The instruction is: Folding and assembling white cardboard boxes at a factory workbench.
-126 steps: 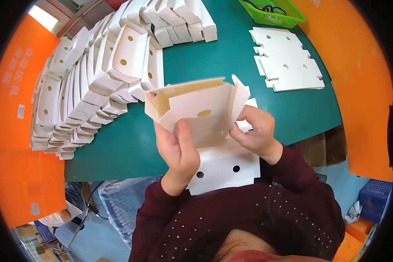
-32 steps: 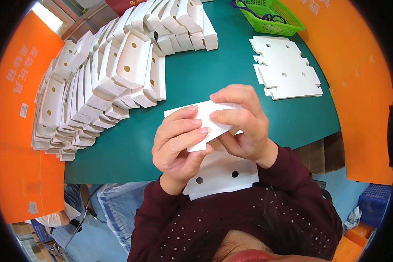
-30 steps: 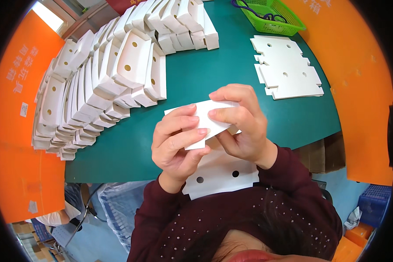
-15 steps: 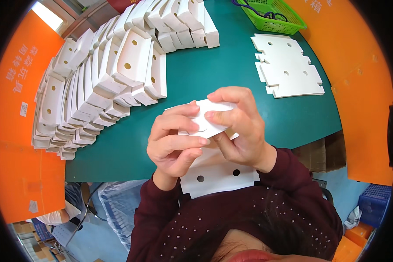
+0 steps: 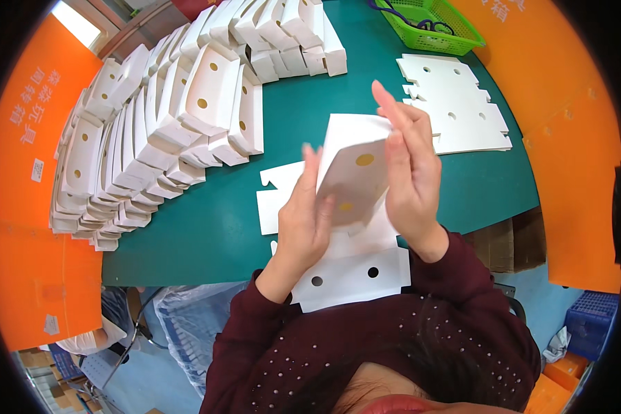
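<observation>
White card makes up one folded box (image 5: 355, 176), pressed between two hands above the green desk (image 5: 207, 234): the left hand (image 5: 303, 224) and right hand (image 5: 410, 172) lie flat against its sides, fingers straight. Under them lies one low pile of flat blanks (image 5: 345, 276); a second pile (image 5: 455, 110) sits far right. Many folded boxes (image 5: 165, 117), too many to count, curve along the left. One green basket (image 5: 431, 24) stands at the top. Orange panels (image 5: 21, 228) flank the desk.
</observation>
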A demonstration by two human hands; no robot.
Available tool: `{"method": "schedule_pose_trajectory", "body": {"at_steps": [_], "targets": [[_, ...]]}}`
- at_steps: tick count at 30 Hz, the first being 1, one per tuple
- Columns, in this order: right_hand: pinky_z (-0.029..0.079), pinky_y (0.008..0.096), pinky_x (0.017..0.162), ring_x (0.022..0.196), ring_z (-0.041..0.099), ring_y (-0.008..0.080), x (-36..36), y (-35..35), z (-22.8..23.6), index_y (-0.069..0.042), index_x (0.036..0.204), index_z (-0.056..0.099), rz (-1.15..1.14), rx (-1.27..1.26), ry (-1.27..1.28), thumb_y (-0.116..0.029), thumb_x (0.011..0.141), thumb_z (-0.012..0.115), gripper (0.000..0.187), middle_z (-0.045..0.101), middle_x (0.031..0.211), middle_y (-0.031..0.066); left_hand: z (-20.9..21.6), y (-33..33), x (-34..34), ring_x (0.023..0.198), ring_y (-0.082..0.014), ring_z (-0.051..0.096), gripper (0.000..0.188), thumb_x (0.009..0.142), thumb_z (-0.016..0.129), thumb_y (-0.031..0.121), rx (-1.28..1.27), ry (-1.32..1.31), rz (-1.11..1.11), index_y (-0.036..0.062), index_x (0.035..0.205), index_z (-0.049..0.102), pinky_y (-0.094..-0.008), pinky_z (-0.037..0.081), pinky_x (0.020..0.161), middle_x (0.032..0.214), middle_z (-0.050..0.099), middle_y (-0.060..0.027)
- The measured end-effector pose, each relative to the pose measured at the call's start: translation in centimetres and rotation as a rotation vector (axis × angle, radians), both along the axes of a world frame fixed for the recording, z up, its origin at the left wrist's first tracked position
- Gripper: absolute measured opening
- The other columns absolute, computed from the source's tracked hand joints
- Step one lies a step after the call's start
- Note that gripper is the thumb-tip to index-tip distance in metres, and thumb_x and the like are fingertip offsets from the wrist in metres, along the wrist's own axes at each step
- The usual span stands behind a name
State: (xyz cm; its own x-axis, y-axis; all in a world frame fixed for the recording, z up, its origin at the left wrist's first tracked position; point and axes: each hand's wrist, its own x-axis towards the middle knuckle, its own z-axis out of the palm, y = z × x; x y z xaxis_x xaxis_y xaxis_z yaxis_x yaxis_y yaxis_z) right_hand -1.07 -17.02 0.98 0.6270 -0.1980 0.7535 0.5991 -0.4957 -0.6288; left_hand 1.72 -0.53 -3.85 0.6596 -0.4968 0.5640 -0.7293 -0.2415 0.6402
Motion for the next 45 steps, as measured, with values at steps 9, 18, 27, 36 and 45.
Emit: {"method": "schedule_pose_trajectory", "body": {"at_steps": [9, 18, 27, 36, 45], "targets": [[0.046, 0.0336, 0.078, 0.089, 0.058, 0.0268, -0.3, -3.9, 2.6, -0.010, 0.118, 0.064, -0.040, -0.521, 0.329, -0.017, 0.083, 0.066, 0.036, 0.062, 0.098, 0.0123, 5.8, 3.4, 4.4, 0.075, -0.0213, 0.068, 0.041, 0.092, 0.056, 0.016, 0.341, 0.645, -0.234, 0.0097, 0.132, 0.054, -0.0289, 0.051, 0.071, 0.094, 0.069, -0.0167], [0.044, 0.0342, 0.071, 0.072, 0.061, 0.0204, 1.2, -4.2, -5.3, -0.011, 0.077, 0.064, 0.239, -0.694, 0.546, -0.013, 0.076, 0.068, 0.004, 0.064, 0.074, 0.0008, 1.1, 4.1, 5.6, 0.071, -0.0167, 0.058, 0.026, 0.080, 0.065, 0.006, 0.591, 0.426, -0.216, 0.0064, 0.104, 0.072, -0.0275, 0.045, 0.063, 0.086, 0.063, -0.0070], [0.041, 0.0302, 0.073, 0.078, 0.055, 0.0164, 0.8, -3.3, -5.2, -0.013, 0.079, 0.058, 0.247, -1.135, 0.275, -0.012, 0.076, 0.064, 0.006, 0.055, 0.071, -0.0025, -0.6, 4.5, 2.6, 0.067, -0.0162, 0.054, 0.020, 0.073, 0.069, 0.006, 0.597, -0.351, -0.153, 0.0100, 0.092, 0.072, -0.0315, 0.041, 0.066, 0.072, 0.055, 0.0002], [0.044, 0.0319, 0.070, 0.077, 0.059, 0.0183, 0.9, -2.5, -4.9, -0.009, 0.082, 0.059, 0.286, -1.124, 0.339, -0.011, 0.075, 0.070, 0.012, 0.059, 0.076, 0.0023, 0.3, 5.6, 3.9, 0.084, -0.0184, 0.059, 0.020, 0.077, 0.066, 0.008, 0.441, -0.396, -0.060, 0.0074, 0.097, 0.070, -0.0320, 0.045, 0.079, 0.085, 0.062, -0.0024], [0.046, 0.0308, 0.062, 0.075, 0.058, 0.0238, -1.0, -0.6, -5.2, -0.001, 0.079, 0.053, -0.008, -0.295, 0.158, 0.005, 0.078, 0.063, 0.012, 0.058, 0.083, 0.0128, 0.9, 2.6, -1.4, 0.117, -0.0210, 0.050, 0.052, 0.102, 0.035, 0.032, -0.807, 0.677, 0.108, -0.0018, 0.141, 0.032, -0.0347, 0.039, 0.100, 0.134, 0.047, -0.0131]]}}
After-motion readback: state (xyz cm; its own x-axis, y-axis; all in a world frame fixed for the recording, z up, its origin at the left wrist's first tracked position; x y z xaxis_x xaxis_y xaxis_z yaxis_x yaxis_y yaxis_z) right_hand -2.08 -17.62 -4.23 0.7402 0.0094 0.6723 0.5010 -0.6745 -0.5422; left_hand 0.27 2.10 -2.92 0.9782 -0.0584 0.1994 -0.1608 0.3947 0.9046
